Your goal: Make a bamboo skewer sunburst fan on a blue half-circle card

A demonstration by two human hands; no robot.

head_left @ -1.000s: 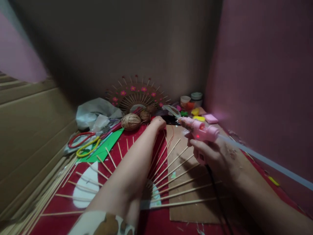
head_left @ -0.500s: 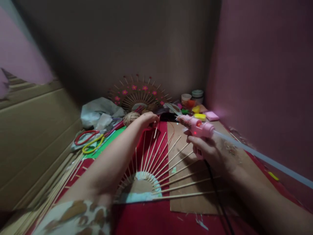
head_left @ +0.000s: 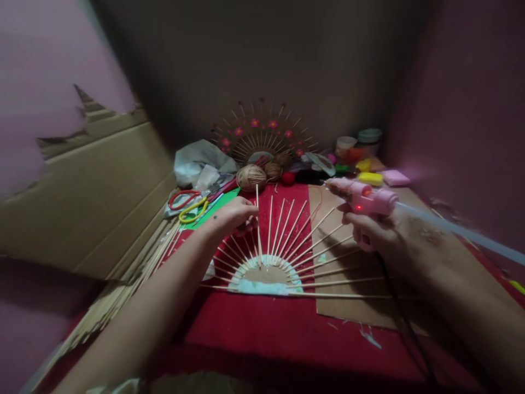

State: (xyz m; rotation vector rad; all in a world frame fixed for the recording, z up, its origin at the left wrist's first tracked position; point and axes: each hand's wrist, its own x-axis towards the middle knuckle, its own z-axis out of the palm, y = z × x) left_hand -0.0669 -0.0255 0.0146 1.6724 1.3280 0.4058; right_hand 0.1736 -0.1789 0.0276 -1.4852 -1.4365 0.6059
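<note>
Dim, dark back wall point(head_left: 270, 49), shadows across cardboard sheet point(head_left: 340, 307); soft blur, stretched edges

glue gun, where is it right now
In the head view, the pink glue gun is right of centre, gripped in the right hand over the brown cardboard sheet, its nozzle pointing left.

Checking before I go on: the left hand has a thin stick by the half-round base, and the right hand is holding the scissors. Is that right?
Not quite: the right hand is holding a pink glue gun, not the scissors, which lie off to the left, as the head view shows. The rest stands: the left hand has a thin stick by the half-round base.
</note>
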